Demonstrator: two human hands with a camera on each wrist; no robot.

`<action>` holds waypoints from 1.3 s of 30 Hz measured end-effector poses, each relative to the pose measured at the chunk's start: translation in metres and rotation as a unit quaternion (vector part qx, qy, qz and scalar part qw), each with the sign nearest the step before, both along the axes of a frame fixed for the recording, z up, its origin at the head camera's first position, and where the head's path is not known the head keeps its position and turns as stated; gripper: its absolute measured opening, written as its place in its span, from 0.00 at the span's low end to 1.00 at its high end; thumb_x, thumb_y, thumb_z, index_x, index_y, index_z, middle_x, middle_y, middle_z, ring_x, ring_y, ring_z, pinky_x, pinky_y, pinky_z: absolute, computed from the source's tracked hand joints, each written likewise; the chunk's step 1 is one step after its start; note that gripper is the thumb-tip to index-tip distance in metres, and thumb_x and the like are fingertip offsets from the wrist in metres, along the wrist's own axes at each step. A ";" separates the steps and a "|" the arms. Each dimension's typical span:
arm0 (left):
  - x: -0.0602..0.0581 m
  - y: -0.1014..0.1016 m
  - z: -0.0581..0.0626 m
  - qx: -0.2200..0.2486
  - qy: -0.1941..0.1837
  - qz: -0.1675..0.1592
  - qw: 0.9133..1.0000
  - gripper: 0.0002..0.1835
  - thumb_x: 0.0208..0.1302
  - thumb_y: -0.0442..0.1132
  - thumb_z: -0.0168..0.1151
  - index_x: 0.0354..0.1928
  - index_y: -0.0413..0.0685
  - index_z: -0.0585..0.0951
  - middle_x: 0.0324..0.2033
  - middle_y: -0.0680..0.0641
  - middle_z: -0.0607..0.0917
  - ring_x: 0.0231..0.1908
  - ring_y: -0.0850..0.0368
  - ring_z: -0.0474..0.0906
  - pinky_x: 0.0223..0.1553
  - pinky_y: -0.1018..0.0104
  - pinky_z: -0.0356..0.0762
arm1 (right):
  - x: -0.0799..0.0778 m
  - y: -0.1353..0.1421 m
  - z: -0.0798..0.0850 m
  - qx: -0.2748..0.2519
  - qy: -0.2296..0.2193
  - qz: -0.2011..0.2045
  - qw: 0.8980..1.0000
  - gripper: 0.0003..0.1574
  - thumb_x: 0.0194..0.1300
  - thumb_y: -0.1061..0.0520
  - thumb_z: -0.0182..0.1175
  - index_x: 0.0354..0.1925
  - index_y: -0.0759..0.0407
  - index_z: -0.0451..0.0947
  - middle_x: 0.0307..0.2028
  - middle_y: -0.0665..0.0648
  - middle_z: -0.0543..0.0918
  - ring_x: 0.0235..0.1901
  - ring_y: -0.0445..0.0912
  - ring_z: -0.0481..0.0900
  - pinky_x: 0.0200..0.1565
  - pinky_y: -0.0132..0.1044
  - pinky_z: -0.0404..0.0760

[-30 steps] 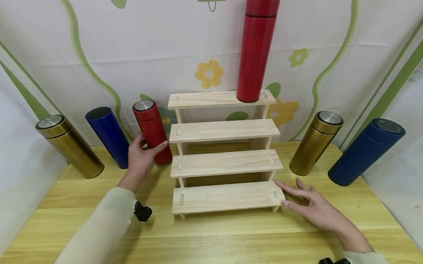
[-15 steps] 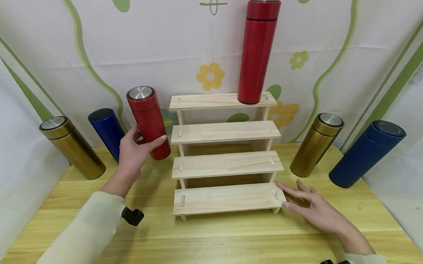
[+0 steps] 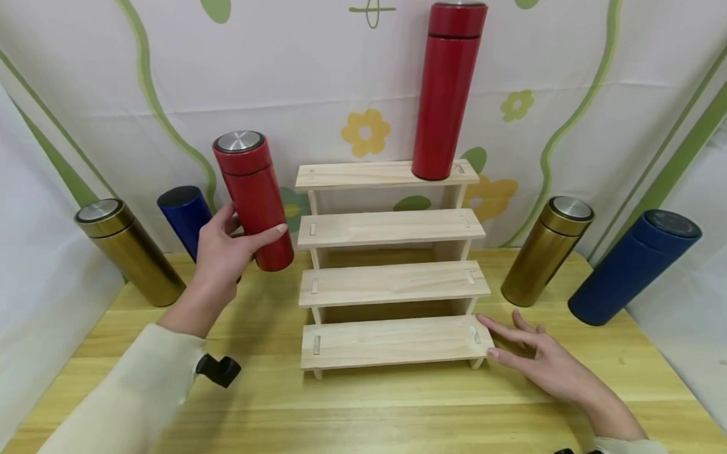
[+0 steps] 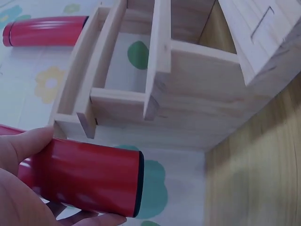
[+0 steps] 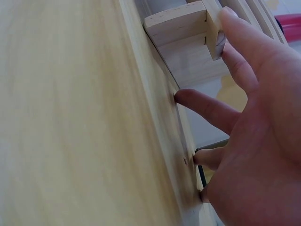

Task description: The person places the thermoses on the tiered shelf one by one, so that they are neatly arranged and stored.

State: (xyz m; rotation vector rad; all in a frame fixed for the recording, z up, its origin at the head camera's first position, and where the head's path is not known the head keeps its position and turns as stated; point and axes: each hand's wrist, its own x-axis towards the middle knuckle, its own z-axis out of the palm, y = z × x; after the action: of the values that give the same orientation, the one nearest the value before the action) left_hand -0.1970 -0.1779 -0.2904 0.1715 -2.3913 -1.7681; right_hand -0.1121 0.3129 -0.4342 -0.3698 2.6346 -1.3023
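My left hand [image 3: 220, 255] grips a red thermos bottle [image 3: 255, 197] with a silver-topped lid, thumb on one side and fingers round the other. The bottle is raised above the table, slightly tilted, left of the four-tier wooden stand [image 3: 391, 343]. In the left wrist view the base of this red bottle [image 4: 94, 174] points toward the side of the stand. My right hand [image 3: 551, 364] touches the right end of the lowest tier with spread fingers; the right wrist view shows other fingertips [image 5: 181, 96] against the tabletop. A second red thermos [image 3: 449, 97] stands on the top tier's right end.
At left, a gold thermos [image 3: 130, 252] and a blue one [image 3: 185, 216], partly behind my left hand, stand on the table [image 3: 376, 420]. At right are another gold thermos [image 3: 545, 254] and a dark blue thermos [image 3: 632, 268]. A patterned cloth [image 3: 309, 62] hangs behind.
My left hand has lifted the red thermos off the table and moved it upward and slightly left. My right hand stays at the end of the lowest tier.
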 end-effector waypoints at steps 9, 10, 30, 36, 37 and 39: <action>0.007 0.009 0.018 -0.010 -0.001 -0.012 1.000 0.42 0.62 0.54 0.77 0.76 0.64 0.69 0.71 0.47 0.76 0.67 0.47 0.74 0.66 0.43 0.79 | 0.000 0.001 -0.002 -0.007 0.003 0.003 1.000 0.35 0.75 0.45 0.64 0.75 0.30 0.69 0.77 0.54 0.68 0.81 0.74 0.33 0.70 0.80 0.20; 0.008 0.009 0.020 -0.009 0.001 -0.014 1.000 0.42 0.62 0.53 0.77 0.75 0.64 0.69 0.71 0.47 0.76 0.67 0.48 0.74 0.66 0.43 0.79 | 0.000 0.001 -0.002 -0.006 0.003 0.004 1.000 0.35 0.75 0.45 0.64 0.75 0.30 0.69 0.77 0.54 0.68 0.81 0.75 0.33 0.70 0.80 0.20; 0.019 0.010 0.051 -0.016 0.007 -0.037 0.999 0.43 0.61 0.57 0.77 0.76 0.65 0.68 0.70 0.49 0.76 0.65 0.49 0.75 0.58 0.48 0.84 | 0.001 0.000 0.000 -0.006 0.004 0.003 1.000 0.35 0.76 0.46 0.64 0.76 0.32 0.68 0.78 0.57 0.67 0.81 0.75 0.33 0.70 0.80 0.20; 0.023 0.013 0.057 -0.008 0.020 -0.034 0.999 0.42 0.60 0.56 0.78 0.75 0.66 0.70 0.68 0.49 0.77 0.64 0.50 0.78 0.58 0.47 0.85 | 0.002 -0.001 0.000 0.000 0.005 -0.003 1.000 0.36 0.75 0.46 0.64 0.76 0.34 0.68 0.78 0.58 0.67 0.80 0.76 0.35 0.70 0.80 0.21; 0.023 0.014 0.057 -0.007 0.023 -0.034 0.999 0.41 0.60 0.56 0.78 0.74 0.67 0.70 0.68 0.49 0.78 0.63 0.50 0.78 0.58 0.47 0.85 | 0.002 -0.001 0.000 0.000 0.005 -0.004 1.000 0.36 0.75 0.46 0.65 0.76 0.33 0.69 0.78 0.58 0.67 0.80 0.76 0.35 0.70 0.81 0.22; 0.024 0.015 0.059 -0.008 0.026 -0.033 0.999 0.41 0.60 0.56 0.78 0.74 0.67 0.71 0.67 0.49 0.78 0.63 0.50 0.79 0.57 0.46 0.85 | 0.003 -0.001 0.000 0.000 0.006 -0.006 1.000 0.36 0.74 0.46 0.65 0.76 0.33 0.69 0.77 0.59 0.67 0.80 0.76 0.36 0.70 0.81 0.23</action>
State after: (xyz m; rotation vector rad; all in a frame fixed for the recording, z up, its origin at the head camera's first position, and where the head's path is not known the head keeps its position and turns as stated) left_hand -0.1725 -0.1634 -0.2312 0.0436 -2.3992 -1.7583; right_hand -0.1095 0.3115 -0.4346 -0.3625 2.6500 -1.3082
